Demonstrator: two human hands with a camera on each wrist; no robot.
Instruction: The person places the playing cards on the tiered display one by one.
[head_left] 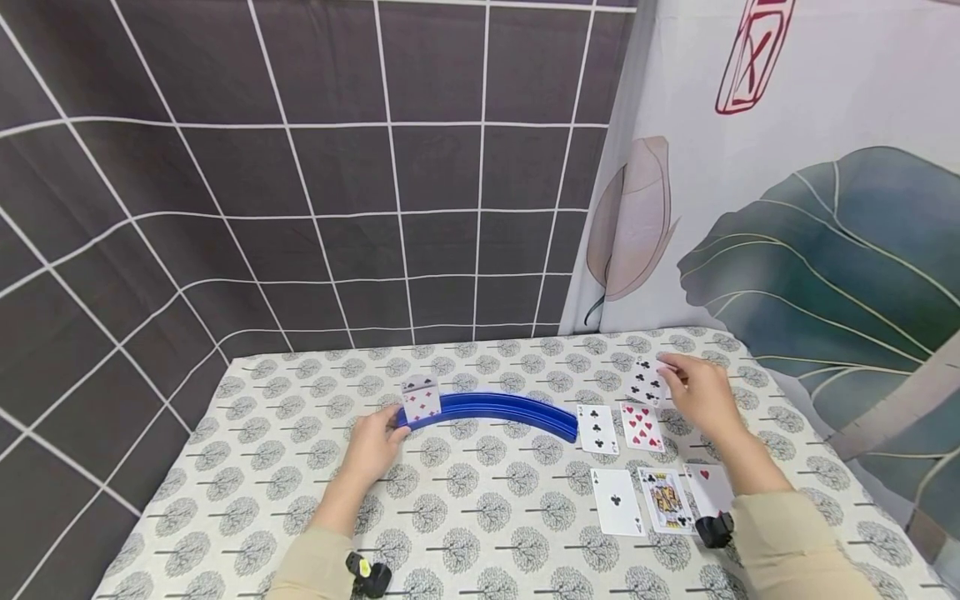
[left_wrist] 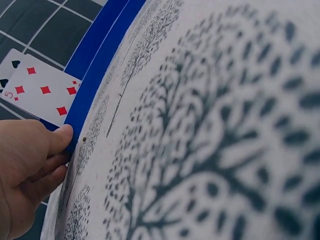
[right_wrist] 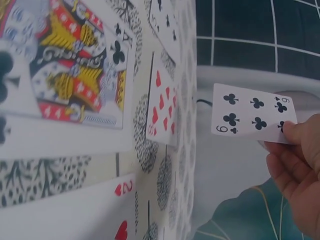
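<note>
My left hand [head_left: 371, 450] grips the left end of a curved blue card holder [head_left: 510, 407], thumb on its near side. Upright in that end stands the five of diamonds [left_wrist: 46, 91], overlapping a spade card [left_wrist: 11, 67] behind it. At the far right, my right hand [head_left: 705, 396] pinches the six of clubs [right_wrist: 250, 112] by one edge between thumb and fingers, raised off the table. Just below it lie the eight of hearts [head_left: 642, 427] and a clubs card [head_left: 597, 429], face up.
Nearer me lie an ace of clubs [head_left: 617, 502], the king of clubs [head_left: 667, 500] and the two of hearts [head_left: 705, 483], partly hidden by the right forearm. A tree-print cloth [head_left: 450, 546] covers the table. A dark gridded curtain [head_left: 435, 167] hangs behind.
</note>
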